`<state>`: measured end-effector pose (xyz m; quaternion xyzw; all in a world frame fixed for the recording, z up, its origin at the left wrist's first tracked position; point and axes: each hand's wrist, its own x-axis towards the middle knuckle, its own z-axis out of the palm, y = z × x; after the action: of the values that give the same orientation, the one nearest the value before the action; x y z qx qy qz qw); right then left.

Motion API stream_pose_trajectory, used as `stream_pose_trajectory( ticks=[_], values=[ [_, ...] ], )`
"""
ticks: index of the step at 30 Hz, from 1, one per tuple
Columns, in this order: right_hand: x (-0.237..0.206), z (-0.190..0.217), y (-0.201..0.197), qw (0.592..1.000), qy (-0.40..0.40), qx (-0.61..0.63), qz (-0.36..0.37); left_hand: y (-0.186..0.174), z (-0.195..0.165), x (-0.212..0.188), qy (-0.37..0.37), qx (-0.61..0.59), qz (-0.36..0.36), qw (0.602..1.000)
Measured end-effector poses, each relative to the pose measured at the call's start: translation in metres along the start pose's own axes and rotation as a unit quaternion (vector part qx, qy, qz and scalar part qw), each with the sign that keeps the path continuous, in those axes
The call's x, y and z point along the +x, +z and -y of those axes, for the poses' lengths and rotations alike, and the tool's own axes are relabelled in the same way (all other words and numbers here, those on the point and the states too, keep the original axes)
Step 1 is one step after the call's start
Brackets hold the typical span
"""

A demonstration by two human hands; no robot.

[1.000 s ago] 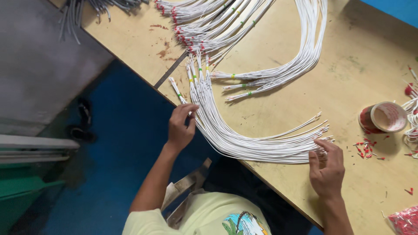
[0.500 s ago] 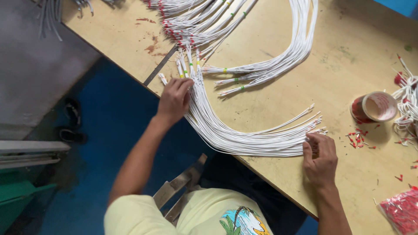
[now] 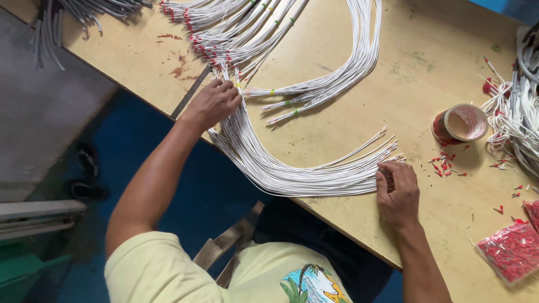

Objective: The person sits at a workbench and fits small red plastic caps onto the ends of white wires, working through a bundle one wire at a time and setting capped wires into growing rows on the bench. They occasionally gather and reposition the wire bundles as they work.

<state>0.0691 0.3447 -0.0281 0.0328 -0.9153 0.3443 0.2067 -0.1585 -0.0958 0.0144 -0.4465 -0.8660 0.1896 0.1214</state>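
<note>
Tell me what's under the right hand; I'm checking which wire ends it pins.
The right hand rests on one end of the curved white wire bundle, over the wooden table. Bare wire tips fan out beyond the fingers; the strands directly beneath the palm are covered.

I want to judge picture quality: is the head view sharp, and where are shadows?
Head view: light is soft and even, no glare; the white wires, left hand and right hand look sharp; a faint shadow lies beside the tape roll; straight table edges bend slightly.
</note>
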Motion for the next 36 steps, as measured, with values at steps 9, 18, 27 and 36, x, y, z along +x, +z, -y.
stream_pose_trajectory(
  ticks=[9,18,27,36],
  values=[
    [-0.001,0.001,-0.001,1.0,0.012,0.006,0.003,-0.029,0.014,-0.009,-0.002,-0.034,0.028,0.999],
    [-0.002,0.016,0.002,0.992,-0.117,-0.043,0.035,-0.065,0.011,-0.041,-0.067,-0.214,0.035,0.974],
    [0.007,0.083,0.035,0.959,-0.253,0.038,0.118,-0.074,0.002,-0.061,-0.162,-0.408,0.102,0.893],
    [0.015,0.11,0.07,0.954,-0.26,0.027,0.144,-0.076,0.007,-0.062,-0.196,-0.453,0.121,0.861]
  ],
)
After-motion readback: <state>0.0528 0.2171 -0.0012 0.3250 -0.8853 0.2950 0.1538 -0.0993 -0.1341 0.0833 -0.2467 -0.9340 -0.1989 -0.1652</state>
